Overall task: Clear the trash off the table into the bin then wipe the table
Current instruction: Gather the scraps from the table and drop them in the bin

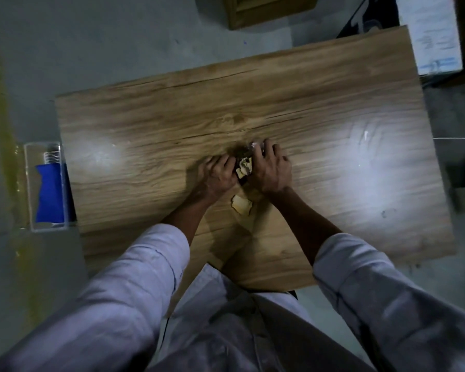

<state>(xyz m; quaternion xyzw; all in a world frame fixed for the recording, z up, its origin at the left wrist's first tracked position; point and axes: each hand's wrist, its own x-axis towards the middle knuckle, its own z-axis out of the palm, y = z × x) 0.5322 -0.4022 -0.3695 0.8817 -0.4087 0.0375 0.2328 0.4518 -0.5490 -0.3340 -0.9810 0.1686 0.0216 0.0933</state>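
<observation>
A pile of trash [244, 167], crumpled pale paper with dark bits and something clear at its far end, lies near the middle of the wooden table [333, 124]. My left hand [217, 174] and my right hand [272, 167] cup this pile from both sides with curled fingers, and most of it is hidden between them. One loose pale scrap [242, 205] lies on the table just behind my wrists, touched by neither hand. A clear bin [30, 183] stands on the floor at the table's left edge with a blue cloth [50, 193] inside it.
A wooden cabinet [255, 9] stands on the grey floor beyond the table. White cardboard boxes [432, 33] sit past the far right corner. Yellow tape [3, 122] runs along the floor at the left. Two bright light patches lie on the tabletop.
</observation>
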